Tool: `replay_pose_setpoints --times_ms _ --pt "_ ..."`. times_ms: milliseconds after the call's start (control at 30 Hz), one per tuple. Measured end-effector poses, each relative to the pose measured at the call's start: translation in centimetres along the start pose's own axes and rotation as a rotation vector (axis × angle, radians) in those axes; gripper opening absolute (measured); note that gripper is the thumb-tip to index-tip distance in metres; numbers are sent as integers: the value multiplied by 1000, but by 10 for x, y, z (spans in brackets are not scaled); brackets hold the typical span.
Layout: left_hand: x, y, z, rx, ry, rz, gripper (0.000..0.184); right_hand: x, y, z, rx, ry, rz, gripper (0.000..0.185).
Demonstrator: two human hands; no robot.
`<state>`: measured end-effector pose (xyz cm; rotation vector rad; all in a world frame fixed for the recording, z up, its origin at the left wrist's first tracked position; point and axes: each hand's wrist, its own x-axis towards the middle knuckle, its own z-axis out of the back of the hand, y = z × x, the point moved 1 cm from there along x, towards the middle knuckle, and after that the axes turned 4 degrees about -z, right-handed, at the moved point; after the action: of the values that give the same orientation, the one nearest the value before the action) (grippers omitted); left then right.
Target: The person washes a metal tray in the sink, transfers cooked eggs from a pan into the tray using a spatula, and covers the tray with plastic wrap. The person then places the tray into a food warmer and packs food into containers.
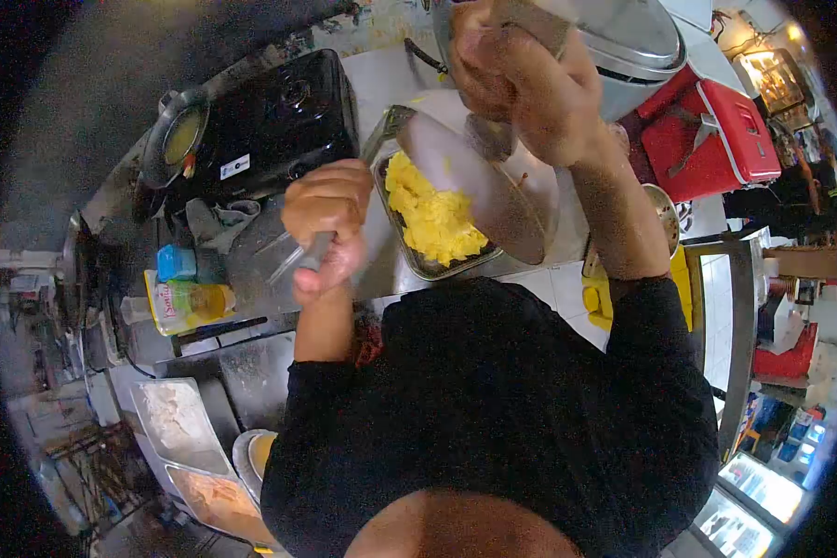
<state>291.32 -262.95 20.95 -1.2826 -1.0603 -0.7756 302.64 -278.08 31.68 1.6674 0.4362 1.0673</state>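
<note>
nearest the camera, the right hand (530, 98) is curled tight around a blurred tool (541, 26). below, yellow food (432, 214) lies in a metal tray (425, 273), seemingly already broken into lumps; how much is left to break cannot be told. a wide, blurred blade (493, 200) crosses above. beside the tray, the left hand (325, 219) grips a grey handle (318, 248), near a black stove (279, 121).

Food (437, 219) in tray (425, 274), cooler (746, 139) right
</note>
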Motion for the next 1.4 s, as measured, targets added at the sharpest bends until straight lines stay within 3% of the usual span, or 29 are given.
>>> replay_pose_setpoints --times_ms 33,67,133,200,300,333,433,500,600,733,833,867,933,1000,1067,1233,1367,1400 --pt "1 1 7 -4 33 -35 78 1 5 1 2 46 -31 20" --pt "-30 11 21 142 156 152 70 1 14 4 5 94 -64 19" --pt "-61 42 5 134 194 351 71 2 14 3 -70 125 -95 19" --pt "-80 49 -8 43 214 385 69 4 1 -3 -225 85 -81 19" --pt "-89 43 -26 -106 108 470 67 5 -2 -7 -177 -8 -98 19" --pt "-94 45 -25 -299 92 493 65 4 -5 -6 -186 -83 -250 19" --pt "-79 28 -17 -256 -32 410 63 8 -1 5 -3 132 -58 20" --pt "-60 13 -10 -408 -34 302 60 10 -3 4 -53 130 -50 21" --pt "-22 -15 -22 -290 -138 194 68 12 -13 2 -123 104 8 21" --pt "-70 -11 -38 -582 -135 407 61 12 -12 -9 -276 34 152 20" --pt "-117 -4 -43 -776 -33 499 44 15 -7 -16 -149 31 95 19" --pt "-106 1 -48 -506 81 336 38 14 -1 -17 -103 20 54 18" --pt "-100 11 -56 -184 257 209 38 10 10 -23 -4 7 -33 17" --pt "-101 23 -54 -103 367 248 47 25 -15 -16 -486 -111 511 16" --pt "-96 30 -49 -54 402 228 50 24 -25 -17 -618 -140 639 16" --pt "-56 27 -31 0 380 52 52 23 -20 -18 -69 -181 -57 16" --pt "-3 8 -17 -1 364 -211 63 25 -4 -12 -282 -77 70 19" --pt "-6 16 -10 54 368 -161 64 24 -3 -12 -203 -47 20 19"
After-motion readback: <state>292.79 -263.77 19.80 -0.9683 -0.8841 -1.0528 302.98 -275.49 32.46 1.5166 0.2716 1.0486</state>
